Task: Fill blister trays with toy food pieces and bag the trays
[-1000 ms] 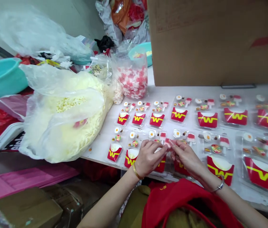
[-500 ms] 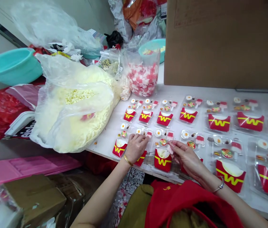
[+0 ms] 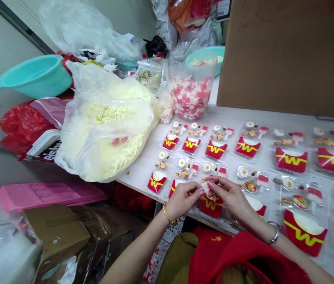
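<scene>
I find left hand (image 3: 183, 199) and right hand (image 3: 231, 196) pinching a small pink-and-white piece (image 3: 206, 187) near the front edge of the white tabletop (image 3: 139, 172), clear plastic packs (image 3: 257, 188) leaving little room alongside.

- The table (image 3: 139, 180) has a pale white top, with its near edge running slantwise across the view and its right end beyond the frame.
- A big translucent bag (image 3: 119, 152) of pale yellow pieces slumps over the left end, reaching the near edge.
- A clear bag (image 3: 191, 96) of pink-and-white pieces stands upright farther back, left of the middle.
- A small bag (image 3: 166, 113) of pinkish pieces sits just beside it, on the left.
- A large cardboard box (image 3: 288, 59) stands along the far side, toward the right end.
- Clear packs (image 3: 159, 173) lie flat in two rows following the near edge, some in the near row partly covered.
</scene>
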### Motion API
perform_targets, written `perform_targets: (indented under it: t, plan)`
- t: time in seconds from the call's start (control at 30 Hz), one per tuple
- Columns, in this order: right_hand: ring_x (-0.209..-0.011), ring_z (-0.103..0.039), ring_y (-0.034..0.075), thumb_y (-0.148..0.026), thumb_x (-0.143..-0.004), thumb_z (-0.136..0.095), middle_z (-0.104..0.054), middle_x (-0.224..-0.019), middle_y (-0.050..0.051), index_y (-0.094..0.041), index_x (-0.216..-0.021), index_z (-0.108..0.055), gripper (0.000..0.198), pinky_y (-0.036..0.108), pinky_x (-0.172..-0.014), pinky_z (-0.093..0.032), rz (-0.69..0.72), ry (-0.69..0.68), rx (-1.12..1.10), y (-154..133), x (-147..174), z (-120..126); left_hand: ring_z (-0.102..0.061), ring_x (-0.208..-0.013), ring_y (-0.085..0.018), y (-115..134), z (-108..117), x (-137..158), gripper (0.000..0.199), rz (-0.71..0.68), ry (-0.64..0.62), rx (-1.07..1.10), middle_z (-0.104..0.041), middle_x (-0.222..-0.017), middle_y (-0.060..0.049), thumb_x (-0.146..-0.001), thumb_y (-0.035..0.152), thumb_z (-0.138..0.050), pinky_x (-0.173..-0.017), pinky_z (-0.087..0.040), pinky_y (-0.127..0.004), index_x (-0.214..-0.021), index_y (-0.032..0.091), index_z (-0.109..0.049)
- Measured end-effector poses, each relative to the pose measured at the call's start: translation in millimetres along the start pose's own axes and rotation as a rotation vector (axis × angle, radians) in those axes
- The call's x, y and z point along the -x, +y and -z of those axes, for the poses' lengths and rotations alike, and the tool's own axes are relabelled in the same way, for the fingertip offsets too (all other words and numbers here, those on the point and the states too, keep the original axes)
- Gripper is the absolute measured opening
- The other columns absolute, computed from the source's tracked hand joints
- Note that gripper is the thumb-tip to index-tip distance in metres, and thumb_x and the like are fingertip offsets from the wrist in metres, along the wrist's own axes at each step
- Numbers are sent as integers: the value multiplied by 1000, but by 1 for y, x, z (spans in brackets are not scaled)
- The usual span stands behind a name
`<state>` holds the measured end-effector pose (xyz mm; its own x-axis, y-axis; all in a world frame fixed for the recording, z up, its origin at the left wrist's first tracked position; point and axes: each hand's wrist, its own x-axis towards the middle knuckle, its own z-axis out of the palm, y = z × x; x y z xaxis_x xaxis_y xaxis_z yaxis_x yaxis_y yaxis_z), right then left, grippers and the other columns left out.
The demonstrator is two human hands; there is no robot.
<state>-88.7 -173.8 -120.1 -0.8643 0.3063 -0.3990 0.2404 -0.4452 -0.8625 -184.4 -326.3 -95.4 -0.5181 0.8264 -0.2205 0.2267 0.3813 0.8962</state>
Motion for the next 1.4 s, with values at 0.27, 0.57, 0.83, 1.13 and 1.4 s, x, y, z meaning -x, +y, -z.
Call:
perform_targets:
  t: [0.27,0.57,0.83,1.13,1.4]
  plan:
    - [-77,-57,16,-54,-77,-64,-62,-96,6,-22,-111,-59,47,24,-57,-45,-77,42,73,-12,5,0,-47,-54,-11,-55,65,-14,31,190,660,-131,-52,-56,3,-84,42,-51,-53,-34,-21,-71,16,-61]
    - [-73,-56,14,-51,-73,-70,-60,-90,4,-23,-102,-63,41,23,-55,-41,-149,41,-18,-15,11,1,-57,-70,-17,-63,72,-21,27,259,635,-758,-64,-73,-2,-86,40,-50,-67,-33,-29,-96,19,-64]
    - [-71,-56,14,-50,-76,-67,-61,-90,4,-24,-100,-64,36,24,-55,-41,-131,3,-10,-21,3,3,-57,-94,-22,-60,69,-8,24,83,555,-873,-63,-97,-6,-88,20,-47,-78,-38,-37,-106,25,-61]
    - [-65,-56,14,-45,-72,-73,-62,-82,4,-23,-104,-60,40,25,-53,-42,586,-44,157,-235,-103,-29,-58,-81,-15,63,144,-80,34,-445,741,-422,-61,-101,-5,-88,30,-53,-76,-50,-30,-120,22,-47]
    - [-60,-53,16,-68,-74,-55,-53,-63,5,-19,-63,-52,51,32,-56,-47,663,51,238,-354,-256,-81,-59,-96,-17,217,224,-201,45,-918,930,-225,-55,-116,-10,-86,47,-54,-82,-51,-31,-119,18,-47]
